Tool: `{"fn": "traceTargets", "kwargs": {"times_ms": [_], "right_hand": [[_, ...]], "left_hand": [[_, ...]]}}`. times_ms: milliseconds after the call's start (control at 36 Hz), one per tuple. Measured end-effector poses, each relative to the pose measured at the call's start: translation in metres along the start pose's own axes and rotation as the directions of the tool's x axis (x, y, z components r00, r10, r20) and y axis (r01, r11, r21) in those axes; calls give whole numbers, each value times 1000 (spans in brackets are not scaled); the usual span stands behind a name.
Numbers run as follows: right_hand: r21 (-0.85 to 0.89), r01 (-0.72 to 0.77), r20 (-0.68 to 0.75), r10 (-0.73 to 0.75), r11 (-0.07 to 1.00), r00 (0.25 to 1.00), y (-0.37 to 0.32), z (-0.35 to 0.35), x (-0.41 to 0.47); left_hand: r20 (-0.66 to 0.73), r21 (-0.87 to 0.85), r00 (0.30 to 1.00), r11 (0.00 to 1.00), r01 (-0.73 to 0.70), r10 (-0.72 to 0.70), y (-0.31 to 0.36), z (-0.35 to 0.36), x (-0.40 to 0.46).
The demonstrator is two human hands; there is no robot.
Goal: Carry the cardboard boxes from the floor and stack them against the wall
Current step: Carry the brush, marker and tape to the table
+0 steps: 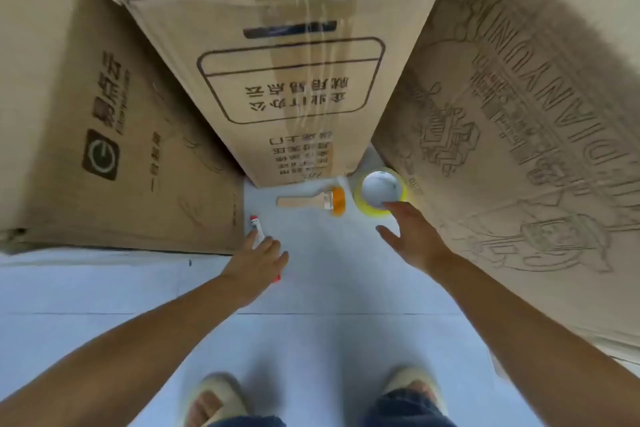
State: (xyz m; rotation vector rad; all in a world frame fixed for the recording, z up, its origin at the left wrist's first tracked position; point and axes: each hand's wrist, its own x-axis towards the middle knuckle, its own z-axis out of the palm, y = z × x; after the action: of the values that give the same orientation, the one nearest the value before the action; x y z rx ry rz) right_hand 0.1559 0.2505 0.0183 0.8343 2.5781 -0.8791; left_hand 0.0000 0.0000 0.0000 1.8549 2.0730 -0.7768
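Three brown cardboard boxes stand on a pale tiled floor (329, 288), hemming in a narrow gap. The middle box (287, 80) is tall and seen from above, its top flaps torn and ragged, a strip of clear tape running down its face; it carries a dark bar, a rounded frame with Chinese characters printed upside down to this view, and smaller lines of characters below, too blurred to read. The left box (104, 135) shows a dark square logo with a power symbol and Chinese characters beside it, turned sideways. The right box (512, 135) leans close, covered in line drawings of cartoon figures and large outlined Latin letters, of which "DIANYUN" can be made out. At the foot of the middle box lie a wooden-handled brush (311, 200) with orange bristles and, just beside it, a yellow tape roll (380, 191). The left hand (258, 262) reaches down with fingers loosely spread over a white tube (258, 229) with a red cap, holding nothing clearly. The right hand (414, 232) is spread wide, its fingertips at the roll's near edge, gripping nothing. Two feet in light slippers (218, 399) stand below.
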Motion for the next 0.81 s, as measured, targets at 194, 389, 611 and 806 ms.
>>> {"fn": "traceTargets", "kwargs": {"times_ms": [194, 389, 611, 806], "right_hand": [[-142, 118, 22, -116, 983, 993, 26, 28, 36], [-451, 103, 93, -68, 887, 993, 37, 29, 56], [-450, 105, -100, -167, 887, 981, 27, 32, 37], [-63, 33, -117, -40, 997, 992, 30, 18, 8]], "left_hand": [[213, 175, 976, 981, -88, 50, 2, 36, 29], [71, -64, 990, 991, -116, 120, -9, 17, 58], [-33, -505, 945, 821, 265, -326, -15, -19, 97], [67, -430, 912, 814, 391, -404, -25, 5, 125]]}}
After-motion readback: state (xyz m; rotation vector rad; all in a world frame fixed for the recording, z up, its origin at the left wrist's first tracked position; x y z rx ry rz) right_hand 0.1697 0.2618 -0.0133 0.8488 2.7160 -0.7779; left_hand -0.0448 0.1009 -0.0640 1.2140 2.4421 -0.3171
